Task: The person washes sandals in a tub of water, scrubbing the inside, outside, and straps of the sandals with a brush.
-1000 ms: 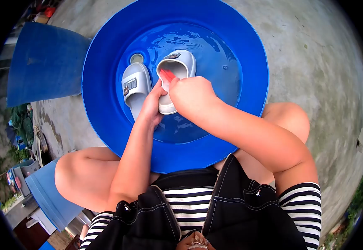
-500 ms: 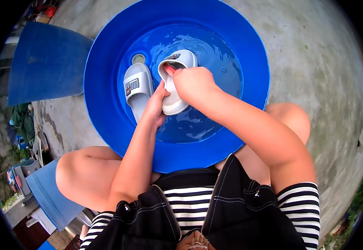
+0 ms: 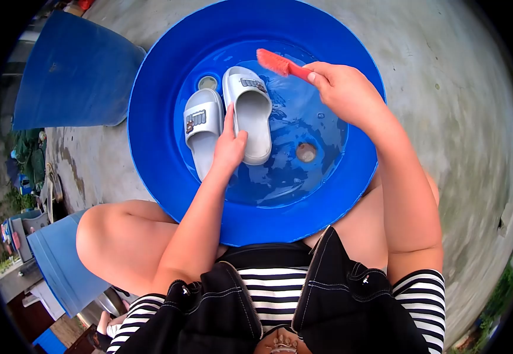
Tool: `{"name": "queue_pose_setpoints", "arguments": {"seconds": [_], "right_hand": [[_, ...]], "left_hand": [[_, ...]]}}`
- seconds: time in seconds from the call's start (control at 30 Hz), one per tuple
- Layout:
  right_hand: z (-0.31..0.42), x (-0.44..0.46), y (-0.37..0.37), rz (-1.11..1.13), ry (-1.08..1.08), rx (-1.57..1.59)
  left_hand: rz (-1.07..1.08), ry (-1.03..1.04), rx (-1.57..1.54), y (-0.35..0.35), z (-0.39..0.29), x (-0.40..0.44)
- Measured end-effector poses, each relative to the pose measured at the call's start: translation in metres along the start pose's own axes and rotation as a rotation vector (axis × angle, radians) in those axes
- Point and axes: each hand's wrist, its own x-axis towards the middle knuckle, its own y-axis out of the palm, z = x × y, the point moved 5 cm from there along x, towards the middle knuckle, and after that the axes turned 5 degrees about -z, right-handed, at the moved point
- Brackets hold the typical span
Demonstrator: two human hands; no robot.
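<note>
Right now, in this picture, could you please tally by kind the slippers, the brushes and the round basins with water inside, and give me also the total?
Grey slippers: 2
Red brush: 1
Round blue basin with water: 1
Total: 4

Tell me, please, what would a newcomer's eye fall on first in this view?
Probably the big blue tub, in the centre, with shallow water in it. Then the red brush, held by the right hand over the tub's far right part. Also, left of centre, the left hand holds one pale slipper beside a matching slipper.
</note>
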Motion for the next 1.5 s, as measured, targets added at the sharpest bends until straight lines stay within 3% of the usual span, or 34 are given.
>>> {"name": "queue_pose_setpoints", "arguments": {"seconds": [0.07, 0.13, 0.2, 0.23, 0.33, 0.4, 0.43, 0.53, 0.67, 0.77, 0.83, 0.9, 1.03, 1.1, 1.23, 1.3, 1.4, 1.43, 1.5], "right_hand": [[-0.034, 0.017, 0.001, -0.29, 0.105, -0.489], [-0.079, 0.038, 0.032, -0.173, 0.221, -0.634], [-0.116, 0.048, 0.075, -0.056, 0.323, -0.525], [-0.105, 0.043, 0.089, 0.026, 0.304, -0.432], [-0.051, 0.032, 0.092, -0.028, 0.159, -0.213], [-0.009, 0.016, 0.075, -0.222, -0.036, -0.169], [-0.003, 0.01, 0.078, -0.216, -0.042, -0.18], [0.014, -0.001, 0.094, -0.232, -0.383, -0.443], [-0.008, 0.032, 0.09, -0.424, -0.282, -0.497], [-0.01, 0.036, 0.083, -0.415, -0.267, -0.497], [0.003, 0.013, 0.099, -0.294, -0.448, -0.49], [0.012, -0.008, 0.112, -0.16, -0.459, -0.492], [-0.019, 0.032, 0.065, -0.436, -0.268, -0.616], [-0.028, 0.038, 0.053, -0.469, -0.201, -0.634], [-0.004, -0.002, 0.082, -0.283, -0.424, -0.576], [-0.009, -0.001, 0.084, -0.264, -0.399, -0.605], [-0.035, 0.032, 0.043, -0.406, -0.115, -0.645], [-0.039, 0.031, 0.037, -0.409, -0.116, -0.663], [-0.048, 0.034, 0.027, -0.346, 0.0, -0.641]], "left_hand": [[0.089, -0.142, 0.441, 0.001, -0.002, -0.009], [0.094, -0.13, 0.532, 0.004, 0.0, -0.009], [0.065, -0.053, 0.63, 0.006, 0.007, -0.009], [0.053, -0.051, 0.627, 0.005, 0.008, -0.007], [0.036, -0.01, 0.649, 0.008, 0.009, -0.01], [0.018, -0.019, 0.624, 0.008, 0.015, -0.008], [0.005, -0.019, 0.609, 0.008, 0.016, -0.007], [-0.028, 0.029, 0.606, 0.009, 0.018, -0.005], [-0.026, 0.13, 0.641, 0.011, -0.012, -0.017], [0.017, 0.13, 0.72, 0.013, -0.018, -0.017], [-0.023, 0.144, 0.715, 0.013, -0.007, -0.016], [-0.056, 0.151, 0.71, 0.012, -0.006, -0.014], [-0.008, 0.241, 0.705, 0.014, -0.025, -0.024], [-0.012, 0.37, 0.836, 0.019, -0.033, -0.029], [-0.027, 0.332, 0.795, 0.02, -0.03, -0.028], [-0.02, 0.327, 0.768, 0.019, -0.024, -0.026], [0.05, 0.364, 0.833, 0.014, -0.038, -0.027], [0.045, 0.37, 0.816, 0.017, -0.034, -0.027], [-0.192, 0.426, 0.693, 0.012, -0.031, -0.028]]}}
